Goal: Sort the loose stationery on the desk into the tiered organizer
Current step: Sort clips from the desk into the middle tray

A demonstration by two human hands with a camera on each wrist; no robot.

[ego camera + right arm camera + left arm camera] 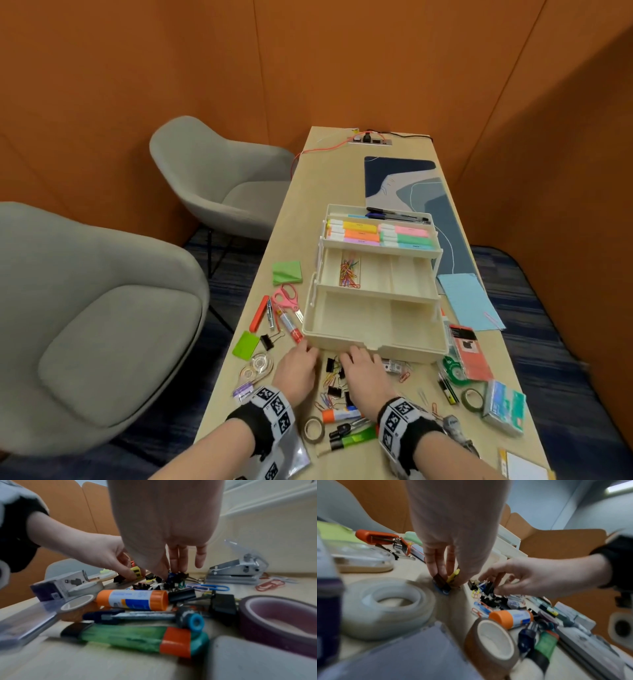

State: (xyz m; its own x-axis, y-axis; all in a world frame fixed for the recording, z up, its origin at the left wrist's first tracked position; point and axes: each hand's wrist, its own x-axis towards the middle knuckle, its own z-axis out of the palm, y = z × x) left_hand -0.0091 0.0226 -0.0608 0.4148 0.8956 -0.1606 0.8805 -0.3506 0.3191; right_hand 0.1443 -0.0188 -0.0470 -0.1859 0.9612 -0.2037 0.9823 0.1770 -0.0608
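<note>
The cream tiered organizer (375, 337) stands open mid-desk: highlighters (376, 234) in the top tier, paper clips (349, 274) in the middle one, the bottom tier bare. Both hands are down on a pile of binder clips (334, 377) just in front of it. My left hand (303, 349) pinches a dark binder clip (439, 580) beside a yellow clip (453, 575) on the desk. My right hand (169, 573) pinches a cluster of black binder clips (178, 574). In the head view both sets of fingertips are hidden under the hands.
A glue stick (340, 415), brown tape roll (314, 430), green marker (352, 440) and pen lie near my wrists. Scissors (287, 301), an orange stapler (259, 313) and clear tape (257, 365) lie left. A metal hole punch (236, 570) is right. Grey chairs (102, 325) stand beside the desk.
</note>
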